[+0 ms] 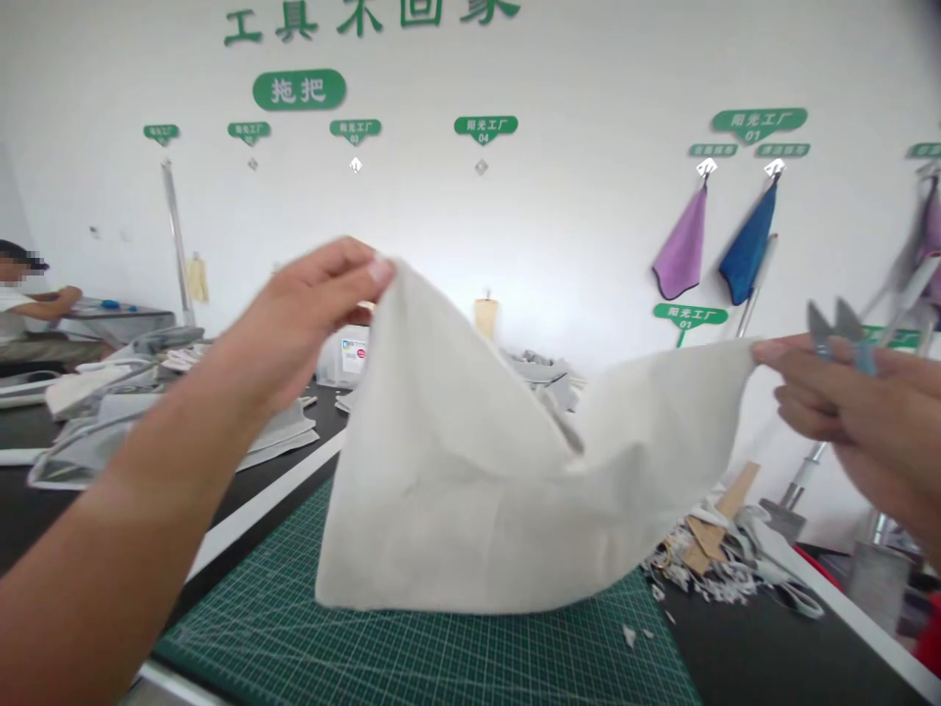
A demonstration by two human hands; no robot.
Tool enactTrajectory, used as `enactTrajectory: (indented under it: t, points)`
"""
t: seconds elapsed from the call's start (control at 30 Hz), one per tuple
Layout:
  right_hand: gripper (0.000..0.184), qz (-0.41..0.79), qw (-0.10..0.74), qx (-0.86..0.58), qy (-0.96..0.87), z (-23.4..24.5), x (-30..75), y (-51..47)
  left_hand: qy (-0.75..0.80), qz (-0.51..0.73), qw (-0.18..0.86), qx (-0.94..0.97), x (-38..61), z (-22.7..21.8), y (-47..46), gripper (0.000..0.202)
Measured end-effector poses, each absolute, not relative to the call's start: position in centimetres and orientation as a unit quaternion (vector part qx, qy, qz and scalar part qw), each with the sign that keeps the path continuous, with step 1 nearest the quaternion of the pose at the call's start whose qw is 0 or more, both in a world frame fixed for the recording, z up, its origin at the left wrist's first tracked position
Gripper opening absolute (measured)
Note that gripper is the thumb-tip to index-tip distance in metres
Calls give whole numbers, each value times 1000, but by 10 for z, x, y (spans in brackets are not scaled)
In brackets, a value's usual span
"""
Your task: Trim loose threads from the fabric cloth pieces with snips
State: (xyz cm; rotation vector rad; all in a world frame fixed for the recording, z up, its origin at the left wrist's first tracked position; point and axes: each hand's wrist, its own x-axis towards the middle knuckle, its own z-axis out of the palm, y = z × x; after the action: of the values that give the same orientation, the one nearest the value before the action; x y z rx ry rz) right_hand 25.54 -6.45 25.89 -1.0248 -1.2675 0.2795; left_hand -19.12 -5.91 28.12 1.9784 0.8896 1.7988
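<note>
A pale grey-white piece of cloth [470, 520] hangs between my two hands above a green cutting mat [250, 637], its top edge sagging in the middle. My left hand [323, 294] pinches its upper left corner between thumb and fingers. At the other upper corner, my right hand [853, 392] grips the cloth at the fingertips. Small scissors with light blue handles [845, 338] are also held in that right hand, their two blades pointing up and apart.
Stacks of grey fabric pieces [279, 431] lie on the black table at left. Scraps and cardboard [710, 549] are heaped at right. Behind stands a white wall with hooks, a purple cloth [682, 245] and a blue cloth [751, 245]. Another person [29, 314] sits far left.
</note>
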Motion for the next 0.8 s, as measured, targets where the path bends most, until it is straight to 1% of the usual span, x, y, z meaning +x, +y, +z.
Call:
enactTrajectory:
  t: [0.07, 0.17, 0.27, 0.33, 0.4, 0.53, 0.6, 0.67, 0.73, 0.8]
  points:
    - [32, 177, 625, -474, -595, 241, 216, -75, 327, 538, 207, 748, -155, 262, -69, 21]
    - [39, 234, 552, -486, -636, 217, 168, -88, 278, 446, 270, 807, -107, 229, -81, 16]
    - [39, 287, 527, -459, -655, 198, 137, -94, 212, 384, 337, 833, -73, 196, -86, 12]
    - [41, 326, 523, -450, -646, 188, 129, -93, 210, 366, 373, 826, -58, 179, -84, 11]
    - [45, 363, 531, -463, -610, 179, 129, -89, 231, 377, 387, 809, -51, 168, -80, 12]
    - [54, 427, 539, -475, -549, 157, 138, -85, 271, 463, 370, 758, -47, 162, -69, 13]
    - [55, 485, 512, -458, -542, 144, 140, -88, 292, 519, 352, 722, -48, 161, -65, 14]
    - [53, 543, 471, -436, -541, 131, 137, -93, 313, 559, 336, 690, -48, 156, -60, 16]
    - [47, 570, 436, -424, -552, 116, 131, -94, 327, 570, 337, 675, -49, 146, -56, 17]
    - [44, 574, 412, -432, -561, 100, 124, -90, 339, 554, 352, 674, -52, 132, -50, 18]
